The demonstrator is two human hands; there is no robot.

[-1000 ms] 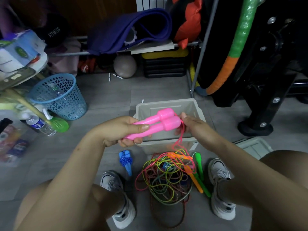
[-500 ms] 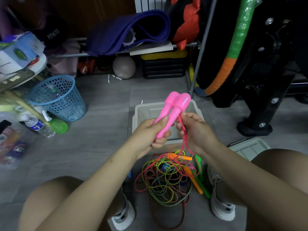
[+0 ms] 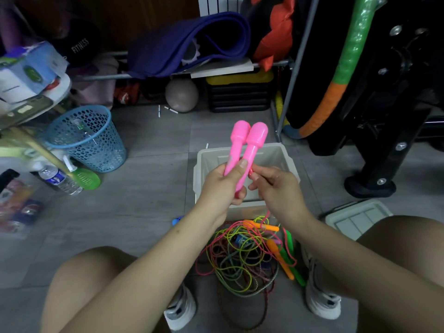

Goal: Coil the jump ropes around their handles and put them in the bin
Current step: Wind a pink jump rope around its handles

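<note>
Fingers of the left hand (image 3: 222, 186) were curled round the lower ends of the two pink handles (image 3: 247, 150), thumb laid along the front, holding the pair side by side. Fingers of the right hand (image 3: 276, 188) pinched the pink rope (image 3: 266, 216) just beside the handles, close to where the left hand gripped them. The handles stood nearly upright, tilted a little to the right, their bulbous tops well above both hands and over the open grey bin (image 3: 286, 156) on the floor.

From the pinch the rope dropped down past the bin's near wall into the tangle of ropes (image 3: 242, 258) lying between the person's shoes, with orange and green handles among it. So the long axis of the handles ran up and away from the person, and the loose rope lay below and on the right-hand side. Judging by that, winding would likely fall to the right hand, carrying rope across the shafts while the left held them steady. The tangle below could drag on the pink rope.
</note>
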